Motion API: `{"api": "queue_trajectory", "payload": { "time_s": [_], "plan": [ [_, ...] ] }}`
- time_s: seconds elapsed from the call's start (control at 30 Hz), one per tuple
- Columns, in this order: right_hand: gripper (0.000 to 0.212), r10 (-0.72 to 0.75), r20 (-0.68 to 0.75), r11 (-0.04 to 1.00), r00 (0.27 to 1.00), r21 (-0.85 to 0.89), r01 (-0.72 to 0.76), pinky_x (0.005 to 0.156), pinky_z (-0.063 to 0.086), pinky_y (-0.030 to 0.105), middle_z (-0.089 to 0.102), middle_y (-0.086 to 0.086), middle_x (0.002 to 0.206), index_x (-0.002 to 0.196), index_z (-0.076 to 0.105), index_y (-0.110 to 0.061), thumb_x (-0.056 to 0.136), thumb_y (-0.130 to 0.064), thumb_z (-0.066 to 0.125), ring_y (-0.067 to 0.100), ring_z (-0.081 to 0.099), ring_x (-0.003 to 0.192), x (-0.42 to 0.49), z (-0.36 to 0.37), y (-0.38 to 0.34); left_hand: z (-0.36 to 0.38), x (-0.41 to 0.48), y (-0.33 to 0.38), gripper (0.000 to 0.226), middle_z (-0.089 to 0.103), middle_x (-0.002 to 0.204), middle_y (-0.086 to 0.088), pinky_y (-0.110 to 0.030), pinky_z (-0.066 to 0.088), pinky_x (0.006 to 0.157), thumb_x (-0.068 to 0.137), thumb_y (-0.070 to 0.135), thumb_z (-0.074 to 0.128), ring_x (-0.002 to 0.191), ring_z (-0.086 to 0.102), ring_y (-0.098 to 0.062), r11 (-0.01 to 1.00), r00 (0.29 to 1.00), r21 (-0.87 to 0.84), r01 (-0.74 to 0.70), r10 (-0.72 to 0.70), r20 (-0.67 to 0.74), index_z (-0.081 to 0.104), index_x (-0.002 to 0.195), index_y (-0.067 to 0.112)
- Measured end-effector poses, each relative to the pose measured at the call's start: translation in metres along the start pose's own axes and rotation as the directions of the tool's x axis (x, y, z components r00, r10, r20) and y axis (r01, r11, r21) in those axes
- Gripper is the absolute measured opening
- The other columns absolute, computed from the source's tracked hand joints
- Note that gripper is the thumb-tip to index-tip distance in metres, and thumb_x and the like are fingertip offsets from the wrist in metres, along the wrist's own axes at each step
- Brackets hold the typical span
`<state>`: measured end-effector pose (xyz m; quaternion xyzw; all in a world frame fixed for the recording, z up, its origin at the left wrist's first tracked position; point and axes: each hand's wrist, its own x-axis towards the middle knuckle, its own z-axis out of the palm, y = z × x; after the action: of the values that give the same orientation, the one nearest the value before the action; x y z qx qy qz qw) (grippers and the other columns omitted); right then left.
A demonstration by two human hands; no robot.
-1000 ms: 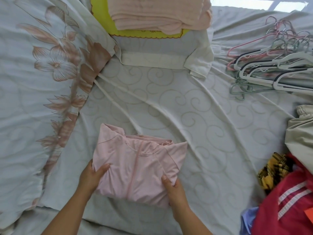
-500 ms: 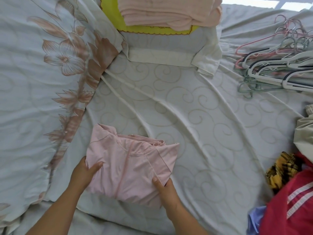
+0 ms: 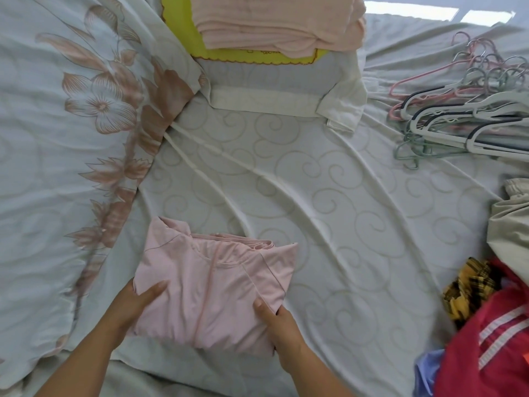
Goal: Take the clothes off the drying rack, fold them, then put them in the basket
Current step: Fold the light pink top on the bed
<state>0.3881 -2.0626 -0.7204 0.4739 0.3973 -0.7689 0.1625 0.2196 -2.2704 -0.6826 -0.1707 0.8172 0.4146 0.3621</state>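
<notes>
Pink top (image 3: 211, 287): folded into a rough square, at the near edge of the bed (image 3: 329, 196) on the swirl-patterned sheet, with its left side just beside the floral quilt (image 3: 71, 138).
Left hand (image 3: 134, 305): grips the top's lower-left edge, thumb lying across the cloth, other fingers tucked out of sight beneath it.
Right hand (image 3: 277, 319): pinches the lower-right corner, thumb on top and fingers curled under the fold.
Folded stack (image 3: 280, 21): at the far side of the bed, well apart from the top.
Hangers (image 3: 469, 110): heaped at the far right.
Unfolded pile (image 3: 486, 353): red, yellow-checked and beige clothes at the right edge.
Change: the top and both hands now sit slightly further left, nearer the quilt, than a second ago; both grips look unchanged.
</notes>
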Motion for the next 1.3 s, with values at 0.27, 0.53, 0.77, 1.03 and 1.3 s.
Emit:
{"api": "queue_trajectory", "payload": {
  "time_s": [0.27,0.53,0.77,1.03,1.3],
  "plan": [
    [0.033,-0.017,0.001,0.997,1.000,0.074,0.017,0.097,0.049,0.034,0.065,-0.003,0.118,0.122,0.055,-0.020,0.090,-0.020,0.061,0.013,0.061,0.108,-0.002,0.003,0.003,0.004,-0.008,0.007,0.101,0.060,0.118,-0.010,-0.039,0.043,0.088,0.042,0.066,0.059,0.110,0.055,-0.033,0.974,0.979,0.207,-0.089,0.124,-0.160,0.051,0.126,0.010],
    [0.018,-0.112,-0.139,0.991,0.984,0.054,0.120,0.084,0.052,0.028,0.070,-0.003,0.101,0.102,0.063,-0.020,0.087,-0.010,0.060,0.012,0.065,0.095,-0.011,0.003,-0.029,0.020,-0.026,0.034,0.073,0.059,0.119,-0.023,-0.040,0.037,0.081,0.064,0.044,0.062,0.108,0.054,-0.042,0.936,0.934,0.297,-0.186,0.262,-0.241,0.052,0.122,0.001],
    [0.015,-0.220,-0.115,0.970,0.969,0.079,0.230,0.071,0.051,0.016,0.071,-0.008,0.093,0.095,0.065,-0.020,0.082,-0.011,0.063,0.010,0.066,0.086,-0.033,-0.040,-0.084,0.062,-0.061,0.097,0.063,0.062,0.108,-0.027,-0.038,0.034,0.074,0.061,0.041,0.060,0.100,0.056,-0.047,0.877,0.872,0.395,-0.272,0.398,-0.285,0.057,0.109,0.000],
    [0.018,-0.322,-0.105,0.943,0.941,0.054,0.329,0.069,0.050,0.013,0.067,-0.012,0.096,0.093,0.062,-0.027,0.087,-0.011,0.058,0.003,0.063,0.085,-0.075,-0.160,-0.156,0.165,-0.121,0.172,0.097,0.060,0.116,-0.023,-0.041,0.039,0.079,0.037,0.066,0.049,0.105,0.056,-0.042,0.887,0.881,0.323,-0.330,0.412,-0.231,0.056,0.115,0.008],
    [0.016,-0.461,-0.137,0.885,0.877,-0.007,0.465,0.066,0.048,0.013,0.067,-0.004,0.089,0.089,0.061,-0.023,0.086,-0.008,0.060,0.005,0.059,0.074,-0.139,-0.331,-0.233,0.317,-0.199,0.234,0.080,0.063,0.114,-0.016,-0.044,0.046,0.081,0.053,0.061,0.059,0.101,0.059,-0.033,0.841,0.851,0.301,-0.449,0.505,-0.142,0.059,0.116,0.013]
  ]
}}
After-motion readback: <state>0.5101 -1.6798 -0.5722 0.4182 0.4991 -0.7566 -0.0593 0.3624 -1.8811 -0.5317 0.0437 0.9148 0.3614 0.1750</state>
